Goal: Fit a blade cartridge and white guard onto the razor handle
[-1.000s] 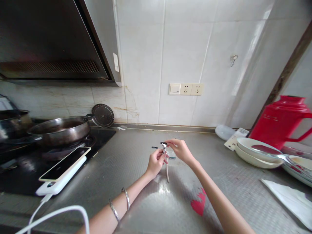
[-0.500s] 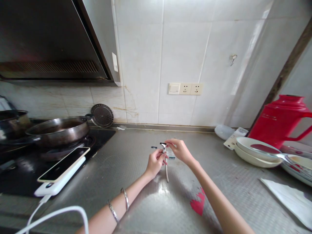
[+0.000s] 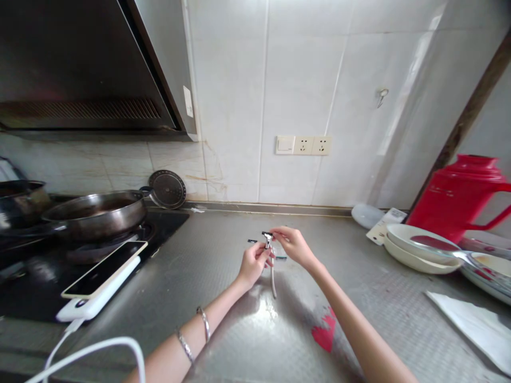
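In the middle of the counter my left hand (image 3: 252, 265) is closed around the neck of a razor (image 3: 268, 242). Its pale handle (image 3: 273, 284) slants down below my fingers toward the counter. The fingertips of my right hand (image 3: 295, 247) pinch one end of the black blade cartridge (image 3: 266, 233) at the top of the razor. Left of it, a second small black cartridge (image 3: 252, 241) lies on the counter. Behind my hands is a small clear piece with a dark green edge (image 3: 281, 258), partly covered.
On the left, a steel pan (image 3: 98, 215) stands on the black stove (image 3: 167, 226), near a phone on a white power bank (image 3: 104, 276) with a cable. Plates (image 3: 419, 244), a red thermos (image 3: 459, 197) and white paper (image 3: 473, 327) are on the right.
Hardly anything differs. Both hands keep their grip at the razor, with only a very slight shift of the fingers.
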{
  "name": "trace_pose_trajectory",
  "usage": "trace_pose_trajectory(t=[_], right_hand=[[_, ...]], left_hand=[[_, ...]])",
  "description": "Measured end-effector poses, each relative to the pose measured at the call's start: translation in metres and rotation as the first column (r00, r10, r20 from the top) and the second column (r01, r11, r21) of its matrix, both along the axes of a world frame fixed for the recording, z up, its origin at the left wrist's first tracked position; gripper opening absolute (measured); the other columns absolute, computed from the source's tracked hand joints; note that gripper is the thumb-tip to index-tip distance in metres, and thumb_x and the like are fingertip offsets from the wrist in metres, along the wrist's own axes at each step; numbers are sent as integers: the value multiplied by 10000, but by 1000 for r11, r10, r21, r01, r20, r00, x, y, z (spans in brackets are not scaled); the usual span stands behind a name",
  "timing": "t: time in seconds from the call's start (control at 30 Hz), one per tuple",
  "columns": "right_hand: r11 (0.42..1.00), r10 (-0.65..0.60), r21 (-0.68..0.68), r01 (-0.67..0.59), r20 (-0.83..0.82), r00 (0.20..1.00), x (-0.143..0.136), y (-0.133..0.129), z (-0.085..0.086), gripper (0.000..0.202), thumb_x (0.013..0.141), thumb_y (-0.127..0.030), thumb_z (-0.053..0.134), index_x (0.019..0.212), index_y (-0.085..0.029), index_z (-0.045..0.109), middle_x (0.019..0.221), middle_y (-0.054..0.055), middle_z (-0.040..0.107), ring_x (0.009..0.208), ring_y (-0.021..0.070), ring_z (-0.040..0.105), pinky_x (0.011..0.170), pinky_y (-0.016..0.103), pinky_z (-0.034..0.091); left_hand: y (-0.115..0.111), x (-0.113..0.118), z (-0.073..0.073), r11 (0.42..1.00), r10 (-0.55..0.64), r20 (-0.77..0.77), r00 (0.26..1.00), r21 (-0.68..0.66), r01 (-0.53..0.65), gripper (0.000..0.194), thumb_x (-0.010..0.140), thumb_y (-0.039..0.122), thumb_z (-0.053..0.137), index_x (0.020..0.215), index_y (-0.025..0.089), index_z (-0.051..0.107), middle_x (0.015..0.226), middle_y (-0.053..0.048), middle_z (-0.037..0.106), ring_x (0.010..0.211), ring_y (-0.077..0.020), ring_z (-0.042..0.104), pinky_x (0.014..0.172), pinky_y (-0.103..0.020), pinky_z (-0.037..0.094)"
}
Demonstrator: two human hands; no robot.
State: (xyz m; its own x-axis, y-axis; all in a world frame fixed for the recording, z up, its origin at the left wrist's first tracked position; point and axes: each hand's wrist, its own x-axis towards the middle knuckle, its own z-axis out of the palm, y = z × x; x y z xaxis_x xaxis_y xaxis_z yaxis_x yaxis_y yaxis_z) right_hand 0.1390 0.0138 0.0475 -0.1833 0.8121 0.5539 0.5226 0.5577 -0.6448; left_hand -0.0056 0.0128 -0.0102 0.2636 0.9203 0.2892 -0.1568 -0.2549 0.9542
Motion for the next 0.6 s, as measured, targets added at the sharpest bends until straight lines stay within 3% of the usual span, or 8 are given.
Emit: trace_pose_trajectory(t=[0.33, 0.5, 0.6], right_hand=[[994, 55, -87, -70, -163, 985, 1, 4, -2, 293, 821, -367, 445, 912, -166, 640, 814, 51, 668, 730, 154, 617, 683, 261, 474], [992, -59, -118, 37, -187, 981, 7, 14, -11, 356, 831, -429, 411, 926, -151, 611, 786, 63, 665, 668, 149, 620, 636, 255, 471], [983, -158, -104, 152, -56, 986, 9, 14, -13, 340, 822, -422, 422, 793, -154, 629, 738, 60, 671, 649, 151, 608, 632, 249, 445]], left_hand=[[-5, 0, 5, 998, -36, -2, 999, -42, 36, 277, 756, 394, 563, 866, 139, 558, 754, -60, 664, 524, -132, 609, 455, -208, 396], [-2, -2, 12, 999, 13, 25, 1000, -46, -12, 252, 720, 365, 610, 827, 137, 593, 788, -74, 686, 608, -165, 641, 559, -245, 439], [7, -7, 17, 991, 115, 65, 991, -73, -111, 245, 666, 348, 663, 770, 135, 603, 793, -82, 689, 685, -182, 651, 647, -266, 455]])
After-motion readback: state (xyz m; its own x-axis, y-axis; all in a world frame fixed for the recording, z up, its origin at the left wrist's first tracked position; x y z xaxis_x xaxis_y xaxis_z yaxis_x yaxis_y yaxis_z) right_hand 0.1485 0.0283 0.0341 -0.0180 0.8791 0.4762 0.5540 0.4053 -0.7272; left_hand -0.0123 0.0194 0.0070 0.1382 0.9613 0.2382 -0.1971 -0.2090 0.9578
